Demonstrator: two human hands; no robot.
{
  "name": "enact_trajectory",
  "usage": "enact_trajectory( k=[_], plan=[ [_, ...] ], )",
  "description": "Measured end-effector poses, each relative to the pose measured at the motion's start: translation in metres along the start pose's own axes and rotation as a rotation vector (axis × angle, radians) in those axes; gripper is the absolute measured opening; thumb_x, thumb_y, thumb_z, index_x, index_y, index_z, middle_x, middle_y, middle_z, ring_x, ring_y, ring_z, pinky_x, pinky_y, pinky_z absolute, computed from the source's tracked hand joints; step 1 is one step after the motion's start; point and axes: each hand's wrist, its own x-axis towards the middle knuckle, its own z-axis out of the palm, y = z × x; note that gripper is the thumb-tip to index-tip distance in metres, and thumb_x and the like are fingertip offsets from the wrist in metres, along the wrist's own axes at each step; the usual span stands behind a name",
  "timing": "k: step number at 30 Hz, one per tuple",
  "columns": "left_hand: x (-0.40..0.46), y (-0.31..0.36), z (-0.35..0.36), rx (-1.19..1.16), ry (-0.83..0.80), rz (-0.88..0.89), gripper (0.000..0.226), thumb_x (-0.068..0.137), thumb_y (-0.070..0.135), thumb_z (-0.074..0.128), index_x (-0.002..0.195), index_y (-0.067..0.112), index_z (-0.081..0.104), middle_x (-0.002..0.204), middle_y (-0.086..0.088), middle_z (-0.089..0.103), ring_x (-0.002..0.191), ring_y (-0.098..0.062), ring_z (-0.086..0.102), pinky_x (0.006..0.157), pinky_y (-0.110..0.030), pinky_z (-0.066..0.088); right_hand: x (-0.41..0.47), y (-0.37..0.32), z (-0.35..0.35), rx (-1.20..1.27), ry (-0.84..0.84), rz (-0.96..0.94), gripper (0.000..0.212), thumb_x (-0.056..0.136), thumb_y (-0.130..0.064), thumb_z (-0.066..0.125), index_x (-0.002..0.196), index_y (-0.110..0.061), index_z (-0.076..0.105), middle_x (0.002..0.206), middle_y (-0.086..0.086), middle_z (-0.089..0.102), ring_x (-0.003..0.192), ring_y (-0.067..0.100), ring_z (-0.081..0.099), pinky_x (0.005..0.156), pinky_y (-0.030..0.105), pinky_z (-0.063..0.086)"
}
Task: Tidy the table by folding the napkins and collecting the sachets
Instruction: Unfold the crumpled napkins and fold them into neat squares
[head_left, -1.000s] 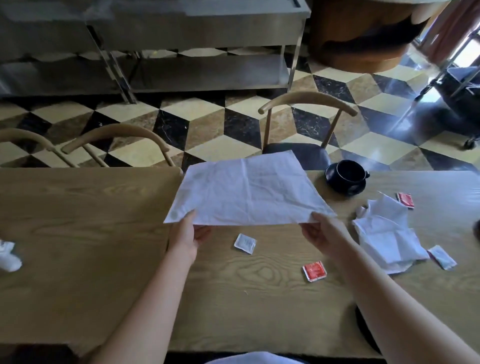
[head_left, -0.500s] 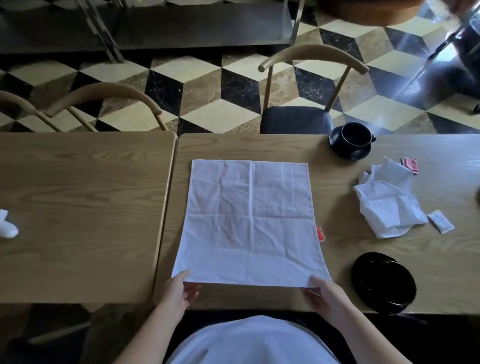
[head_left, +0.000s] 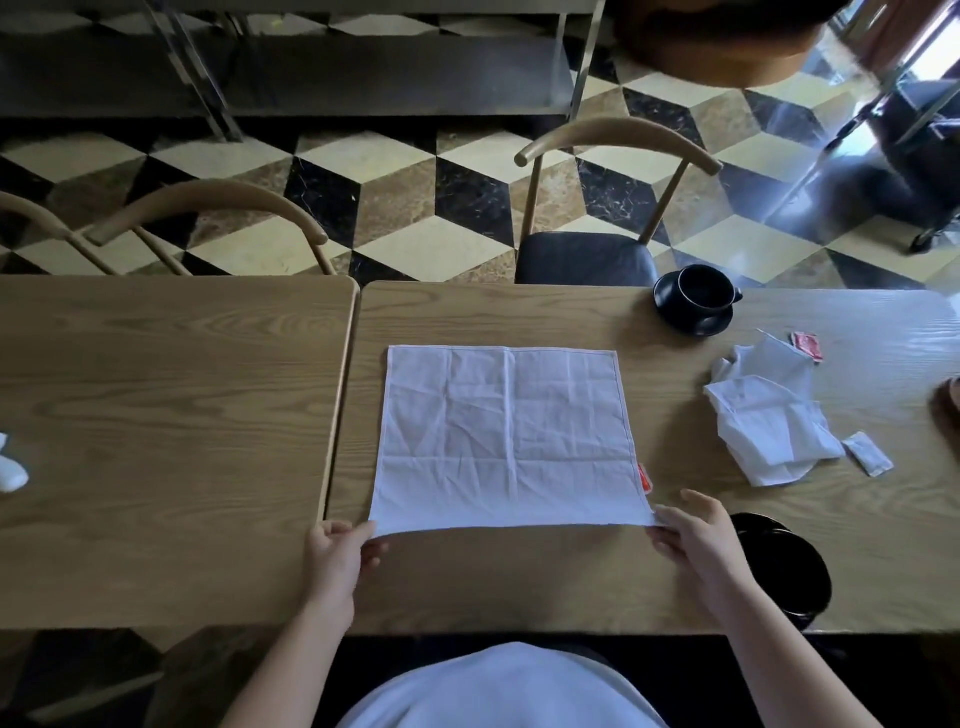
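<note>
A white cloth napkin (head_left: 506, 439) lies spread flat on the right wooden table (head_left: 519, 587). My left hand (head_left: 335, 558) pinches its near left corner and my right hand (head_left: 696, 543) pinches its near right corner. A red sachet (head_left: 644, 478) peeks out from under the napkin's right edge. To the right lies a crumpled white napkin (head_left: 769, 415), with another red sachet (head_left: 808, 345) behind it and a white sachet (head_left: 867, 453) beside it. One more crumpled white napkin (head_left: 10, 465) sits at the left edge of the left table.
A black cup on a saucer (head_left: 696, 299) stands at the far edge. A black dish (head_left: 784, 569) sits near my right arm. A second wooden table (head_left: 166, 415) adjoins on the left. Chairs (head_left: 597, 208) stand behind both tables on a chequered floor.
The napkin, held up in the air a second ago, has been laid flat on the table, covering sachets. My hands drew back to its near corners.
</note>
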Motion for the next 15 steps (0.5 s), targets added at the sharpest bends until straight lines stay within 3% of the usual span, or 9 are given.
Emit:
enact_trajectory(
  k=[2,4,5,8,11,13,15],
  plan=[
    [0.004,0.02,0.007,0.006,-0.026,0.09,0.029,0.082,0.004,0.074,0.106,0.011,0.059,0.1,-0.018,0.069,0.079,-0.034,0.07,0.068,-0.043,0.059,0.0,-0.022,0.004,0.021,-0.016,-0.059,0.02,0.084,-0.009,0.073,0.102,-0.015,0.068,0.079,0.007,0.077,0.069,0.015,0.073,0.063,0.027,0.058],
    [0.01,0.042,0.012,0.013,-0.089,0.13,0.018,0.083,0.005,0.073,0.1,0.007,0.068,0.101,-0.022,0.071,0.089,-0.037,0.07,0.089,-0.051,0.057,0.001,-0.044,0.01,0.056,-0.074,-0.091,0.01,0.087,-0.007,0.071,0.096,-0.012,0.073,0.085,0.01,0.076,0.071,0.014,0.074,0.066,0.024,0.058],
    [0.012,0.053,0.015,-0.008,-0.125,0.137,0.011,0.084,0.005,0.074,0.094,0.005,0.07,0.099,-0.023,0.072,0.088,-0.035,0.07,0.091,-0.049,0.056,0.003,-0.055,0.012,0.088,-0.108,-0.097,0.01,0.087,-0.006,0.071,0.097,-0.009,0.073,0.087,0.011,0.076,0.075,0.016,0.075,0.065,0.023,0.059],
    [0.022,0.085,0.024,-0.057,-0.242,0.165,0.013,0.082,0.008,0.078,0.093,0.006,0.071,0.098,-0.019,0.072,0.087,-0.024,0.07,0.078,-0.03,0.058,0.011,-0.084,0.018,0.139,-0.231,-0.095,0.024,0.084,0.0,0.073,0.107,-0.004,0.069,0.099,0.013,0.079,0.091,0.02,0.077,0.068,0.025,0.06],
    [0.041,0.11,0.037,-0.004,-0.298,0.197,0.019,0.082,0.001,0.076,0.1,0.001,0.069,0.093,-0.016,0.075,0.083,-0.021,0.074,0.076,-0.026,0.061,0.034,-0.106,0.022,0.091,-0.279,-0.105,0.023,0.087,0.006,0.068,0.109,0.001,0.069,0.106,0.015,0.078,0.1,0.022,0.075,0.073,0.025,0.061],
    [0.055,0.126,0.048,0.158,-0.241,0.243,0.007,0.088,0.003,0.07,0.095,0.0,0.069,0.081,-0.014,0.077,0.072,-0.024,0.075,0.07,-0.03,0.061,0.053,-0.122,0.027,0.002,-0.257,-0.133,0.012,0.092,-0.005,0.068,0.104,-0.002,0.071,0.101,0.014,0.079,0.095,0.02,0.076,0.072,0.024,0.061],
    [0.069,0.138,0.062,0.27,-0.163,0.305,0.01,0.091,0.011,0.07,0.082,0.005,0.069,0.062,-0.006,0.07,0.055,-0.023,0.066,0.062,-0.028,0.055,0.07,-0.135,0.034,-0.136,-0.206,-0.147,0.012,0.093,-0.023,0.072,0.09,-0.011,0.074,0.086,0.006,0.078,0.074,0.012,0.074,0.062,0.021,0.056]
  ],
)
